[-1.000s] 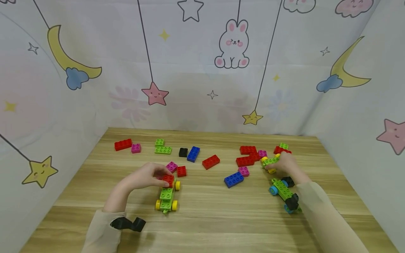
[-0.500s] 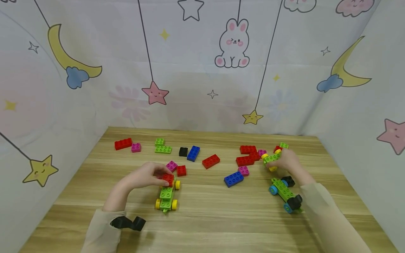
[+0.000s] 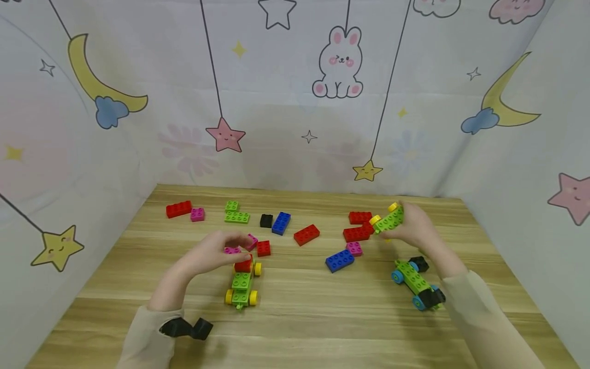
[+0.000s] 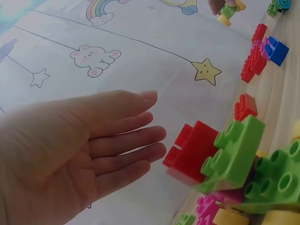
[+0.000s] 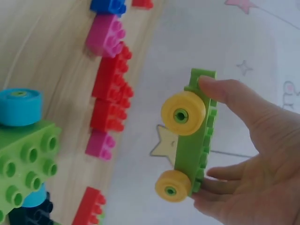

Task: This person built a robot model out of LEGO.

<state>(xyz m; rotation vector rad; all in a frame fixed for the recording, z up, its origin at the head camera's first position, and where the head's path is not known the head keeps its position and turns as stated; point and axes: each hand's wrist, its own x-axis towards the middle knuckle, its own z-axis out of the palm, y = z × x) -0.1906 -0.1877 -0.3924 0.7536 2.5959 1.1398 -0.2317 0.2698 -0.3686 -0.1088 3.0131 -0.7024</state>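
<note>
My left hand (image 3: 216, 253), fingers extended, hovers over the far end of a green toy car (image 3: 242, 284) with yellow wheels. In the left wrist view a gap separates the fingertips from the red brick (image 4: 193, 152) on that car, beside a green brick (image 4: 234, 157). Over at the right, my right hand (image 3: 417, 225) holds up a small green wheeled base (image 3: 389, 220) with yellow wheels. The right wrist view shows its thumb on one end of this wheeled base (image 5: 192, 145) and fingers at the other. Part of the base is hidden behind the hand.
A green car (image 3: 412, 277) with blue wheels and black bricks stands near the right forearm. Between the hands lie a blue brick (image 3: 339, 261), a pink brick (image 3: 354, 249) and several red bricks (image 3: 356, 234). Green bricks (image 3: 237, 217) lie farther back. Printed cloth (image 3: 295, 128) borders the table.
My left fingers have come off the red brick, which stays on the car. My right hand has lifted the yellow-wheeled base off the table, turning it slightly.
</note>
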